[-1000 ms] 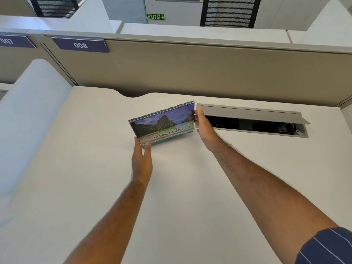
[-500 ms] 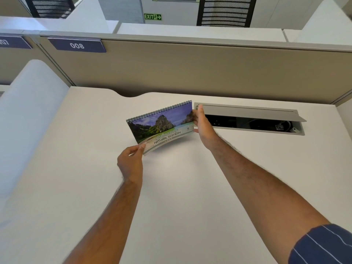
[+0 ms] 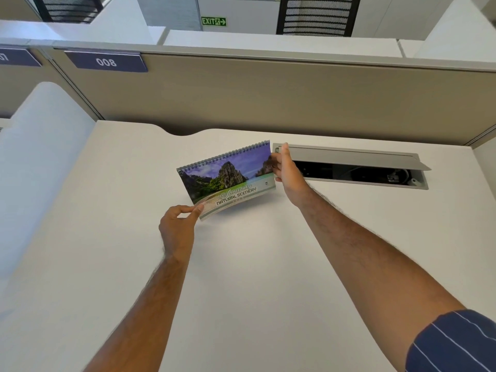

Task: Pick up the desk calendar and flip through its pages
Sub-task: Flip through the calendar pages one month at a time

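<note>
Head view. The spiral-bound desk calendar (image 3: 228, 178), with a glossy cover photo of green cliffs under a purple-blue sky and the words "Amazing Natural Scenery", is held up over the plain white counter (image 3: 241, 277), tilted so its wire binding runs along the top edge, higher at the right end. A shadow lies on the counter under its lower edge; whether that edge touches the surface cannot be told.

Left hand (image 3: 178, 228): at the calendar's 7 o'clock corner. Thumb and forefinger are closed in a pinch on the lower left corner of the front page, which curves slightly away from the stack there. The other fingers are curled in.

Right hand (image 3: 287, 171): at the calendar's 3 o'clock edge, gripping the right side, thumb on the front face, fingers behind and out of sight. A dark blue sleeve with thin white stripes (image 3: 453, 345) shows at 5 o'clock of the frame.

At 3 o'clock of the calendar, just beyond the right hand, a grey rectangular cable hatch (image 3: 357, 167) is set into the counter, flap raised, dark cavity visible. A beige partition panel (image 3: 268, 98) runs along the counter's far edge at 12 o'clock, carrying a dark blue number plate reading "008" (image 3: 106, 62). A green EXIT sign (image 3: 214, 21) is on the far wall.
</note>
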